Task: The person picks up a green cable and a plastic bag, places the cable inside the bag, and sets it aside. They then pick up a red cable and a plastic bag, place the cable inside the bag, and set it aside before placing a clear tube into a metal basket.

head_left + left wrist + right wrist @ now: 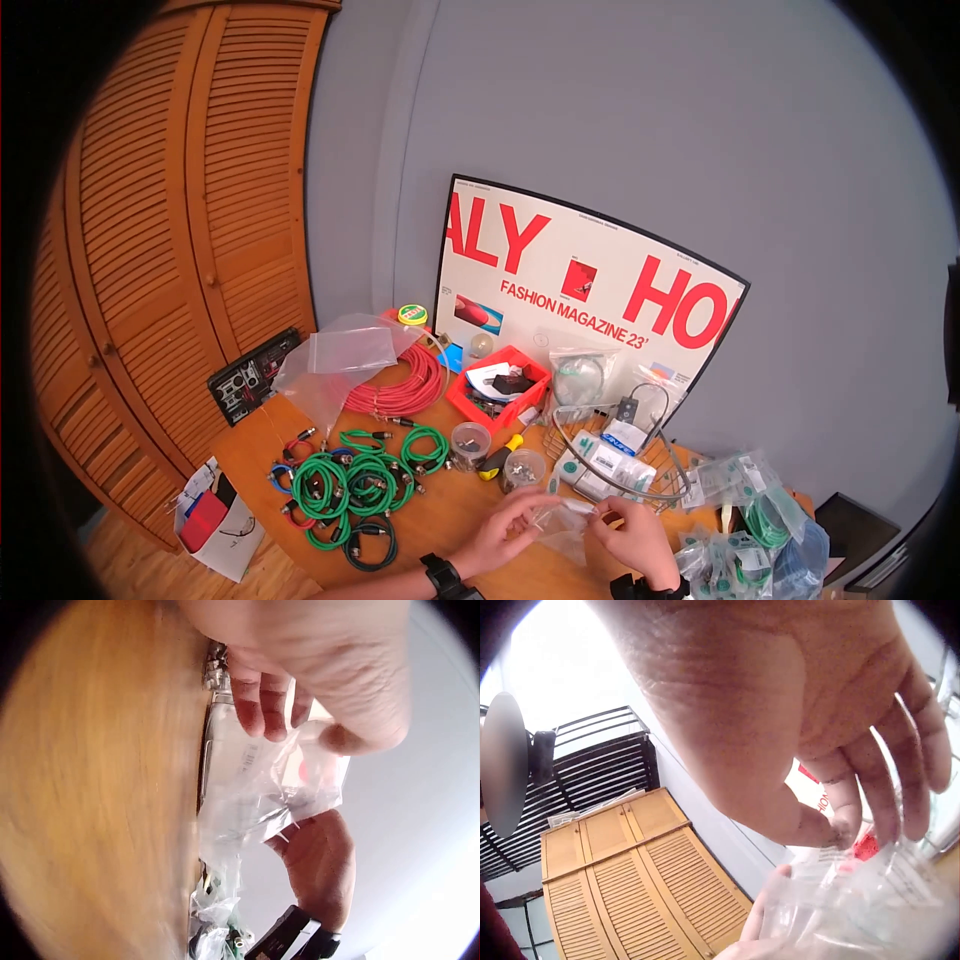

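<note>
Head view, bag (563,533) in hands (638,542), wooden table (450,512), grey wall (700,120), louvred doors (250,150)

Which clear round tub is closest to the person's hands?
The right tub, just beyond the left hand; the other tub sits farther back, left of the yellow handle.

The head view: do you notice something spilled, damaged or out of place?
No spill or damage stands out. The green cables at lower left look slightly untidy, because their coils overlap loosely. The clear bag pinched by the right hand looks creased, which seems ordinary.
</note>
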`<state>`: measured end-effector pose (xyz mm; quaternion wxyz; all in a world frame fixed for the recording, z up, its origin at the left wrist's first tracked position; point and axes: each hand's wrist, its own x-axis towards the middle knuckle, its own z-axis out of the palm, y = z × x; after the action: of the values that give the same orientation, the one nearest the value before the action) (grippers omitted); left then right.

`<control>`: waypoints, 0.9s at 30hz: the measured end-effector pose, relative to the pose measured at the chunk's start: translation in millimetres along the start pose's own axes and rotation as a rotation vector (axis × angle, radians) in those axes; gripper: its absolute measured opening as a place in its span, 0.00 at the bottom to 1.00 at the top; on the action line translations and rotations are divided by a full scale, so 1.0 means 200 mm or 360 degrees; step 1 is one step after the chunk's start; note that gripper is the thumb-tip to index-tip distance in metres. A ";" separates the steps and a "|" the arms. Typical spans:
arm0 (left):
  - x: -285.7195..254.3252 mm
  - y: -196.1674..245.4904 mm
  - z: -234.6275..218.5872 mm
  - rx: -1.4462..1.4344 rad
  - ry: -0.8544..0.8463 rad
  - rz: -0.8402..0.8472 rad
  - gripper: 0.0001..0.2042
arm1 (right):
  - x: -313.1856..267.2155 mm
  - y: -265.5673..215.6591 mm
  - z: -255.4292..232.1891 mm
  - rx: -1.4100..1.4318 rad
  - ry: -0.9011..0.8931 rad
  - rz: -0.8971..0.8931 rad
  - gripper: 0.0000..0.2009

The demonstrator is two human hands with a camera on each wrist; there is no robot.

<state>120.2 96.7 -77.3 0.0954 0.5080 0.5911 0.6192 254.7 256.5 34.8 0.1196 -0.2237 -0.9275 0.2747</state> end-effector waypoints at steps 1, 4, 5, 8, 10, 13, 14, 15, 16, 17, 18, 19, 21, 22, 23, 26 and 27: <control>0.00 0.01 0.01 -0.0552 0.0080 -0.0148 0.26 | 0.00 0.01 -0.01 0.0180 0.0000 -0.0010 0.10; 0.00 -0.03 -0.01 -0.1185 0.0121 -0.0464 0.29 | 0.00 0.01 -0.05 0.0476 -0.0038 0.0004 0.09; 0.00 -0.06 -0.02 -0.1259 0.0086 -0.0645 0.30 | 0.00 0.02 -0.06 0.0598 -0.0083 0.0032 0.07; -0.01 -0.09 0.03 -0.1238 -0.0052 -0.0753 0.27 | 0.01 0.08 -0.03 0.1129 -0.0278 -0.0045 0.07; -0.02 -0.11 0.07 -0.1419 -0.0152 -0.0798 0.26 | 0.00 0.07 -0.02 0.1231 -0.0389 -0.0072 0.05; -0.01 -0.11 0.07 -0.1905 -0.0313 -0.0881 0.22 | -0.02 0.08 0.01 0.1324 -0.0530 -0.0051 0.04; -0.01 -0.14 0.07 -0.2010 -0.0451 -0.0910 0.22 | -0.03 0.05 0.02 0.1229 -0.0525 -0.0048 0.05; -0.02 -0.18 0.07 -0.2109 -0.0589 -0.0937 0.23 | -0.03 0.02 0.02 0.1137 -0.0522 -0.0049 0.06; -0.02 -0.20 0.07 -0.2113 -0.0577 -0.0921 0.23 | -0.04 0.01 -0.01 0.0923 -0.0443 0.0151 0.08; -0.01 -0.21 0.08 -0.2051 -0.0434 -0.0977 0.21 | -0.07 -0.08 -0.03 0.0911 -0.0453 0.0138 0.08; 0.00 -0.22 0.08 -0.1994 -0.0290 -0.1034 0.20 | -0.11 -0.17 -0.07 0.0644 -0.0026 -0.0005 0.12; 0.00 -0.21 0.08 -0.2007 -0.0280 -0.1023 0.20 | -0.12 -0.26 -0.09 0.0370 0.0399 -0.0145 0.16; 0.01 -0.16 0.08 -0.1996 -0.0187 -0.1048 0.18 | -0.10 -0.47 -0.05 0.0205 0.0677 -0.0601 0.10; 0.00 -0.12 0.07 -0.2005 -0.0189 -0.1043 0.18 | -0.10 -0.61 -0.01 0.0294 0.0455 -0.0566 0.11; -0.01 -0.06 0.06 -0.1724 -0.0163 -0.0974 0.17 | -0.04 -0.67 0.09 0.0343 0.0170 -0.0661 0.09; -0.12 -0.31 0.15 -0.1473 -0.0199 -0.0595 0.15 | 0.22 -0.77 0.45 -0.0299 -0.0208 -0.0918 0.17; -0.14 -0.37 0.17 -0.1725 -0.0157 -0.0449 0.13 | 0.33 -0.75 0.59 -0.0464 -0.0167 -0.1028 0.16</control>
<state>123.2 120.1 -160.3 0.4520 0.3307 0.2456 0.7912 104.6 121.7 30.0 0.1193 0.0806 -0.9847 0.0985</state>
